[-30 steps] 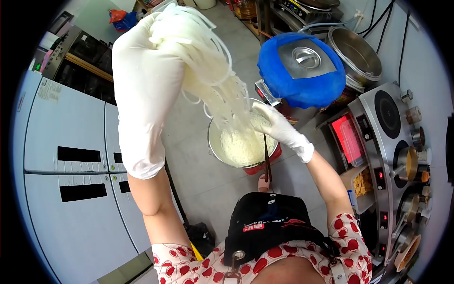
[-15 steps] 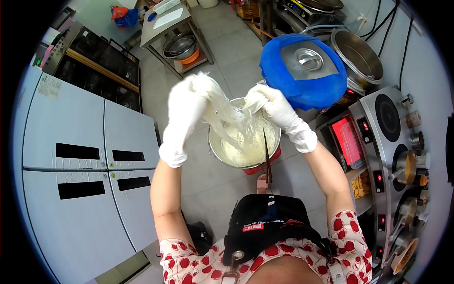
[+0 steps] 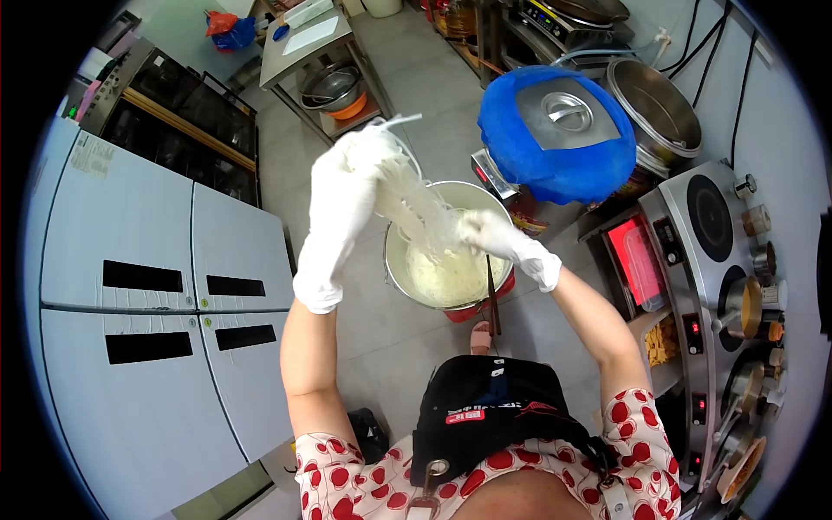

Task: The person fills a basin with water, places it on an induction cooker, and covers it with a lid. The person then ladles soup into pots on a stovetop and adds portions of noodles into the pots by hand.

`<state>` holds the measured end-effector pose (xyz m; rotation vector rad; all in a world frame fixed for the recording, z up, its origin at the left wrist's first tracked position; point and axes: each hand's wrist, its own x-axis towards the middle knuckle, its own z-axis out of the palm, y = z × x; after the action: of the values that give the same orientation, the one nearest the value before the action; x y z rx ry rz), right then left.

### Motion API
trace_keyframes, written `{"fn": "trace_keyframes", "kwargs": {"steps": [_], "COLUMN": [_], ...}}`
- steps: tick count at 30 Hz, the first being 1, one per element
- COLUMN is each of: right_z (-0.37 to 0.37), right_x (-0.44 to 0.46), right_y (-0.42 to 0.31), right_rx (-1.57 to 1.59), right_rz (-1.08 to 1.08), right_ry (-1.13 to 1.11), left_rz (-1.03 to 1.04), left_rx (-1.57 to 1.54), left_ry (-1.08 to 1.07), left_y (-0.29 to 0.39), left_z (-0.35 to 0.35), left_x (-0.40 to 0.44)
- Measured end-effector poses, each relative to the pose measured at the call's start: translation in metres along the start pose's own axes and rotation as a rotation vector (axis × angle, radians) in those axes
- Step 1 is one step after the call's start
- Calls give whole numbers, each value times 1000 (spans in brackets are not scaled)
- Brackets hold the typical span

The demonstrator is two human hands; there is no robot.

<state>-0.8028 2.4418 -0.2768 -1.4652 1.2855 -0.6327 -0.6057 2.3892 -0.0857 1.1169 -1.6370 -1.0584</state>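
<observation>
My left hand, in a white glove, is closed round a bunch of pale, translucent noodles above a metal bucket. A few strands stick out past its fingers. The bunch slopes down toward my gloved right hand, whose fingers are closed on its lower strands over the bucket's right side. More whitish noodles lie inside the bucket. A pair of dark chopsticks leans over the near rim, just below my right hand.
A blue-covered pot with a metal lid stands beyond the bucket on the right, with a scale beside it. Induction cookers line the right wall. A white refrigerator fills the left side. A steel table stands farther back.
My right hand has come down toward the bucket's right side, pulling the strands lower. My left hand stays high with the bunch. The scale beside the blue-covered pot shows more now.
</observation>
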Motion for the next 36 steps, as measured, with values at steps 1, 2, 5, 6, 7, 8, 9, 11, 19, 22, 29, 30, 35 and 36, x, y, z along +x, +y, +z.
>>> {"fn": "trace_keyframes", "kwargs": {"steps": [1, 2, 5, 6, 7, 8, 9, 11, 19, 22, 29, 30, 35, 36], "right_z": [5, 8, 11, 9, 9, 14, 20, 31, -6, -35, -59, -57, -17, -12], "right_x": [1, 7, 19, 18, 19, 34, 35, 37, 29, 3, -46, -44, 3, 0], "right_y": [22, 39, 50, 30, 16, 29, 24, 11, -33, -105, -181, -176, -55, -41], "right_rx": [-241, -248, -7, 249, 503, 244, 166, 8, 280, 271, 312, 326, 105, -354], "right_rz": [-8, 46, 104, 53, 0, -160, -181, -228, -96, -321, -432, -410, -187, -85], "right_ry": [-83, -58, 48, 108, 167, 194, 198, 205, 70, 196, 435, 448, 385, 341], "left_rz": [27, 40, 33, 47, 63, 79, 79, 82, 3, -197, -308, -318, -266, -227], "left_rx": [-31, 41, -17, 18, 51, 84, 69, 39, 61, 106, 115, 60, -66, -59], "left_ry": [-6, -27, -121, -123, -123, -124, -117, -99, -82, -181, -266, -256, -208, -200], "left_y": [10, 23, 51, 57, 63, 67, 70, 74, 26, -33, -205, -202, -108, -81], "left_z": [-3, -6, -4, -3, -3, -4, -5, -6, -23, -11, 13, 11, -6, -9], "left_x": [3, 3, -4, -7, -9, -11, -12, -14, -18, -22, -39, -42, -37, -34]}}
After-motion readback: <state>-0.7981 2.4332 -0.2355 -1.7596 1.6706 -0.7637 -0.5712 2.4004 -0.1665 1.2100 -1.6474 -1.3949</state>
